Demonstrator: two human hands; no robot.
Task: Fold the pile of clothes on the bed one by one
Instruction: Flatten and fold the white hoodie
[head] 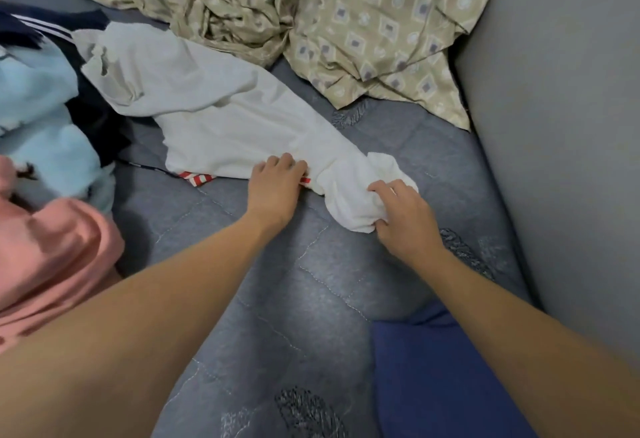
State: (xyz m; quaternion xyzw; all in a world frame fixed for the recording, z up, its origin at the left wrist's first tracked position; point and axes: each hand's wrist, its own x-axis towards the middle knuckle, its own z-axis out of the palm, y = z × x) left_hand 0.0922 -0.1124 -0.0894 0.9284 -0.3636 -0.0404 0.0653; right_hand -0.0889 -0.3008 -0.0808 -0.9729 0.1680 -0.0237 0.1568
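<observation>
Right hand: the right hand gripped a bunched end of the white garment at centre right, fingers curled into the cloth, probably to pull it straight.
Left hand: the left hand pinched the hem by a red-striped trim, likely anchoring that edge.
White garment: it lay crumpled across the bed, running toward the upper left.
Pile: blue, navy and pink clothes waited at left.
Sheet: a patterned sheet sat along the top.

No readable text, label, brand, number or sign showed anywhere on the clothes, the bedding or the wall.
</observation>
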